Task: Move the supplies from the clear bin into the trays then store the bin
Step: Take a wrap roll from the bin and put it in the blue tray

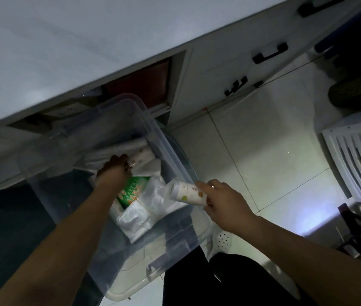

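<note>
The clear bin (170, 151) stands on the floor, half under the white desk. Inside lie white rolls (144, 154), a green packet (134, 191) and clear plastic bags (150, 208). My left hand (114, 171) reaches deep into the bin and closes around one of the white rolls at its far end. My right hand (223, 203) hovers over the bin's right rim, gripping a white roll with coloured dots (187, 193). No trays are in view.
The white desk top (86, 51) fills the upper left. Drawers with black handles (268, 54) sit to the right of the opening. A white slatted appliance (360, 160) stands on the tiled floor at right. A perforated white object (222, 238) lies beside the bin.
</note>
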The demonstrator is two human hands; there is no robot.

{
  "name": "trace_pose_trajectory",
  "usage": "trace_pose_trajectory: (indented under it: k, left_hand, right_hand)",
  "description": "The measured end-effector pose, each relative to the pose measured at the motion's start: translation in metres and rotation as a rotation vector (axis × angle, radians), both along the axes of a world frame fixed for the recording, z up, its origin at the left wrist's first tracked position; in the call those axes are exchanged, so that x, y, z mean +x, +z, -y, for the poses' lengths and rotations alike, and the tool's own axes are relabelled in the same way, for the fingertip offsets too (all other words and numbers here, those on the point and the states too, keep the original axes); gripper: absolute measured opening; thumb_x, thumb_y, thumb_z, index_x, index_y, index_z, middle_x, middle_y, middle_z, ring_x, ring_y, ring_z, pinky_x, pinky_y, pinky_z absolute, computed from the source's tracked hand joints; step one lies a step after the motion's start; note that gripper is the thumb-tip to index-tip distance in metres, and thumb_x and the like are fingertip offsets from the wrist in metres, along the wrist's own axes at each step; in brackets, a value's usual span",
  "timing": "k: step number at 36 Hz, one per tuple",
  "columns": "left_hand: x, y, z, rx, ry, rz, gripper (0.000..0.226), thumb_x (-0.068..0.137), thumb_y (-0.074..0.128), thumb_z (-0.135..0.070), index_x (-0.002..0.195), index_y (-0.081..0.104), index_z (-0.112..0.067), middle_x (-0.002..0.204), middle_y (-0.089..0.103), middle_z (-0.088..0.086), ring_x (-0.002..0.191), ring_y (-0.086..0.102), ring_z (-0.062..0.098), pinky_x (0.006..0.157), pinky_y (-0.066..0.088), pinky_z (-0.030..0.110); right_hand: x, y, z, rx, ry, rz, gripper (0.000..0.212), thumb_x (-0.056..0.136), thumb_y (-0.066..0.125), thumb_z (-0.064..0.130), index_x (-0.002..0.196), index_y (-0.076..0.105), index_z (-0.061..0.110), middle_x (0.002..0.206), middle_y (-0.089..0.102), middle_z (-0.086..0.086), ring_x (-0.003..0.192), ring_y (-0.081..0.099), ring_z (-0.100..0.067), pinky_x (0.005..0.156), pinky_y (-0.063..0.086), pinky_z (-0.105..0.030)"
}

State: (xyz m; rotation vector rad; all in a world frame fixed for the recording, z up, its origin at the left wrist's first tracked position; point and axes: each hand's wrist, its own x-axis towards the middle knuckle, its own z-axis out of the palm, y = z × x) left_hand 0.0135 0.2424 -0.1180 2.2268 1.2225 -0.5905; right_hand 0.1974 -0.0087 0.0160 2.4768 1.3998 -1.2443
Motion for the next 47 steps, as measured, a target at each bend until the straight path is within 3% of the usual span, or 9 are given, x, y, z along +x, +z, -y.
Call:
trace_pose_trajectory:
  k: [3, 7, 11, 15, 22, 31, 37, 42, 47]
  left_hand:
    - [-0.015, 0.03, 0.023, -0.143, 0.328, 0.248, 0.029, 0.08, 0.076, -0.011, 0.104, 0.063, -0.001, 0.093, 0.066, 0.024, 0.087, 0.063, 0.04, 0.071, 0.046, 0.038]
    - [-0.027, 0.076, 0.066, -0.404, 0.826, 0.397, 0.038, 0.076, 0.082, -0.01, 0.112, 0.068, -0.007, 0.099, 0.072, 0.012, 0.094, 0.069, 0.033, 0.079, 0.055, 0.037]
    - [-0.018, 0.133, 0.112, -0.588, 1.011, 0.549, 0.038, 0.08, 0.079, -0.014, 0.116, 0.066, -0.018, 0.102, 0.072, 0.009, 0.09, 0.073, 0.027, 0.066, 0.061, 0.04]
    - [0.02, 0.191, 0.148, -0.747, 0.979, 0.634, 0.04, 0.079, 0.078, -0.024, 0.117, 0.065, -0.027, 0.104, 0.075, 0.001, 0.091, 0.074, 0.02, 0.065, 0.06, 0.039]
    - [0.136, 0.272, 0.188, -0.824, 0.861, 0.814, 0.057, 0.066, 0.084, -0.023, 0.116, 0.059, -0.036, 0.108, 0.075, -0.001, 0.096, 0.073, 0.019, 0.069, 0.061, 0.036]
    - [0.295, 0.333, 0.243, -0.74, 0.877, 0.996, 0.067, 0.061, 0.083, -0.024, 0.124, 0.06, -0.032, 0.107, 0.074, 0.002, 0.099, 0.072, 0.021, 0.073, 0.06, 0.034]
    - [0.375, 0.355, 0.248, -0.625, 0.817, 1.033, 0.051, 0.065, 0.085, -0.027, 0.112, 0.068, -0.041, 0.108, 0.074, -0.002, 0.101, 0.072, 0.021, 0.079, 0.06, 0.043]
    - [0.414, 0.367, 0.236, -0.584, 0.733, 1.035, 0.056, 0.07, 0.084, -0.023, 0.121, 0.065, -0.036, 0.112, 0.072, 0.002, 0.102, 0.071, 0.022, 0.072, 0.06, 0.035]
    - [0.446, 0.379, 0.214, -0.569, 0.737, 1.068, 0.059, 0.069, 0.087, -0.024, 0.123, 0.065, -0.032, 0.114, 0.072, 0.005, 0.103, 0.071, 0.026, 0.075, 0.06, 0.04]
  right_hand:
    - [0.013, 0.003, 0.001, 0.027, -0.269, -0.176, 0.054, 0.081, 0.076, 0.022, 0.13, 0.054, 0.031, 0.108, 0.056, 0.003, 0.095, 0.06, -0.021, 0.068, 0.041, -0.026]
    - [0.04, 0.016, 0.007, 0.058, -0.615, -0.421, 0.053, 0.075, 0.082, 0.016, 0.122, 0.063, 0.03, 0.103, 0.069, 0.009, 0.089, 0.066, -0.014, 0.079, 0.054, -0.029]
    - [0.075, 0.042, 0.02, 0.105, -0.799, -0.573, 0.06, 0.073, 0.085, 0.012, 0.124, 0.061, 0.032, 0.096, 0.066, 0.008, 0.088, 0.067, -0.014, 0.067, 0.053, -0.024]
    - [0.118, 0.076, 0.042, 0.14, -0.879, -0.713, 0.064, 0.074, 0.083, 0.006, 0.128, 0.057, 0.029, 0.107, 0.067, -0.009, 0.097, 0.069, -0.025, 0.074, 0.061, -0.039]
    - [0.212, 0.13, 0.082, 0.262, -0.774, -0.817, 0.062, 0.071, 0.085, 0.015, 0.127, 0.062, 0.027, 0.101, 0.07, -0.008, 0.095, 0.071, -0.024, 0.072, 0.058, -0.034]
    - [0.349, 0.18, 0.123, 0.485, -0.689, -0.848, 0.051, 0.067, 0.082, 0.025, 0.107, 0.066, 0.053, 0.095, 0.073, 0.004, 0.094, 0.072, -0.017, 0.07, 0.06, -0.031]
    - [0.431, 0.21, 0.142, 0.585, -0.667, -0.788, 0.062, 0.067, 0.079, 0.03, 0.123, 0.058, 0.042, 0.112, 0.068, -0.005, 0.102, 0.069, -0.022, 0.081, 0.061, -0.046]
    - [0.477, 0.22, 0.144, 0.671, -0.678, -0.772, 0.068, 0.068, 0.078, 0.027, 0.132, 0.056, 0.033, 0.116, 0.065, -0.002, 0.105, 0.068, -0.021, 0.078, 0.062, -0.041]
    - [0.512, 0.224, 0.129, 0.711, -0.677, -0.74, 0.072, 0.068, 0.079, 0.026, 0.136, 0.055, 0.031, 0.119, 0.064, -0.001, 0.107, 0.067, -0.019, 0.082, 0.061, -0.039]
